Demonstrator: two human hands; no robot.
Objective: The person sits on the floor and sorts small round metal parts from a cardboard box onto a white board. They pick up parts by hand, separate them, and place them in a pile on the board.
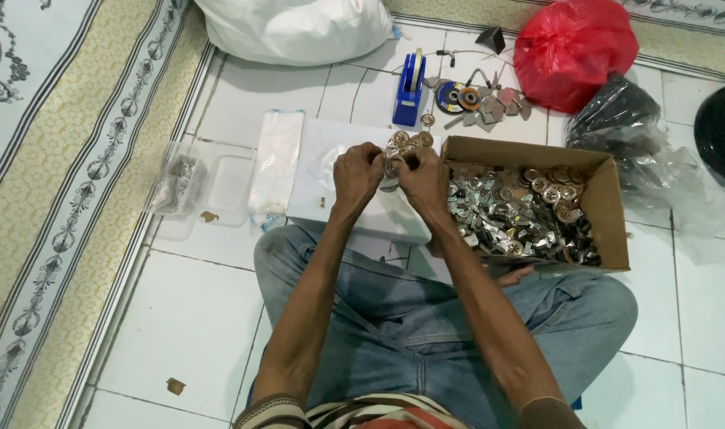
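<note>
Both hands meet at the middle of the frame: the left hand (356, 176) and the right hand (423, 179) are curled shut, fingertips pinching a small shiny metal piece (392, 167) between them. Just above the knuckles sits a little heap of round metal discs (409, 141) on a white block (331, 163) that lies flat on the tiled floor. Touching the block's right side is an open cardboard box (609, 214), filled with a jumble of silvery metal bits and, toward its upper right corner, more round discs. Left of the block lie clear plastic bags (273, 163), one long and flat, others crumpled further left. Higher up, near the top centre, stands a blue tape dispenser (410, 83) with a grinding disc (451, 97) and grey scraps beside it. A red plastic bag (573, 52) bulges at the upper right, a white sack (295, 28) at the top. Blue jeans (378, 318) fill the lower middle, legs crossed.
</note>
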